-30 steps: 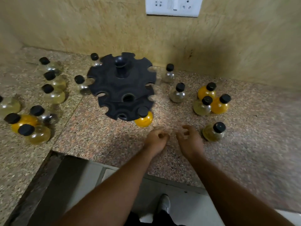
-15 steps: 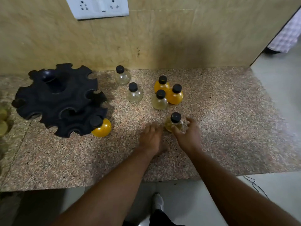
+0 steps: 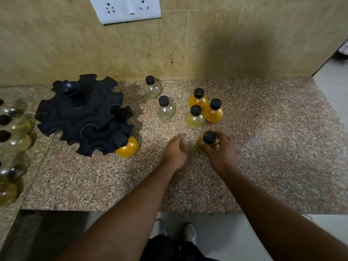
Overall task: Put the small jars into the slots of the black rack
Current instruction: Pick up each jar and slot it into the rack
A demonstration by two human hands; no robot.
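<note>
Speckled granite forms the table (image 3: 263, 147), backed by a beige wall with a white socket plate (image 3: 130, 8). The rack (image 3: 82, 113) sits at the left, two notched black tiers on a central post. One orange jar (image 3: 127, 146) already hangs in a front slot of the lower tier.

The right hand (image 3: 220, 153) has its fingers (image 3: 216, 146) clamped round the bulb of a pale jar (image 3: 200, 146) near the table's middle, just in front of three clustered jars (image 3: 194, 117). The left hand (image 3: 175, 153) rests beside it. Its fingers look curled in with nothing in them, though that hand is blurred.

The held jar stands about upright, its long axis vertical and its black cap facing up. Whether its base touches the table, I cannot tell.

The step in hand appears to be the pick-up. It would go best with the grip kept low on the bulb, leaving neck and cap free. The slots open outward at the rim, so the neck probably slides in sideways, the jar kept upright. The left hand could steady the rack.
</note>
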